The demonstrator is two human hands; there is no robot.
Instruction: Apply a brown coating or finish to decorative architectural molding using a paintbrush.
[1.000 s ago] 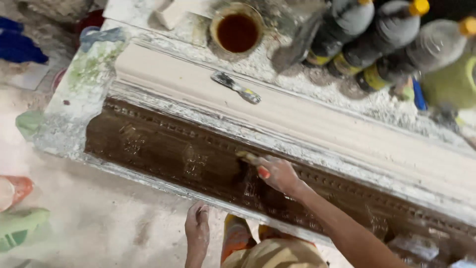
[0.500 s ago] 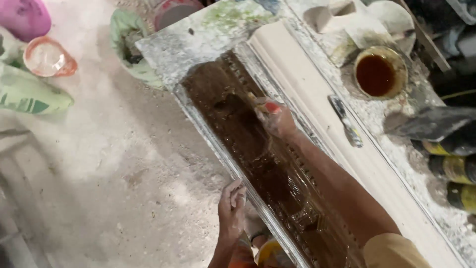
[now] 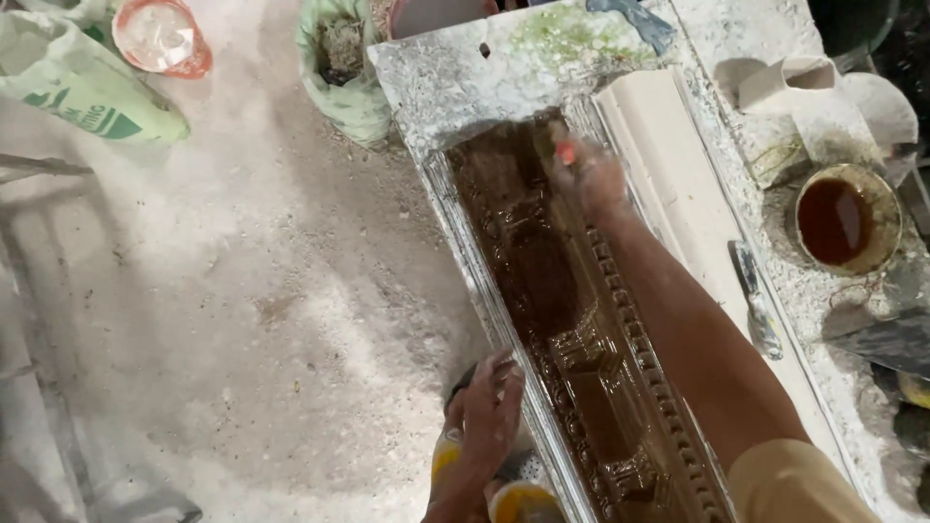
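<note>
A long ornate mould (image 3: pixel 542 281), wet and dark brown, lies on a dusty white bench (image 3: pixel 455 68). My right hand (image 3: pixel 591 179) reaches to the mould's far end and grips a brush with an orange-red handle (image 3: pixel 564 152) against the brown surface. My left hand (image 3: pixel 489 407) rests with fingers spread on the near rim of the mould, holding nothing. A plain cream moulding (image 3: pixel 678 194) lies alongside on the right.
A round tin of dark brown liquid (image 3: pixel 845 221) stands on the bench at right, with a scraper (image 3: pixel 756 300) near it. On the dusty floor are a green sack (image 3: pixel 349 68), a white bag (image 3: pixel 87 82) and an orange bucket (image 3: pixel 155 34).
The view has swung round and moved closer. My right hand with the brush has travelled along the mould to its far end. The left hand stays at the near rim.
</note>
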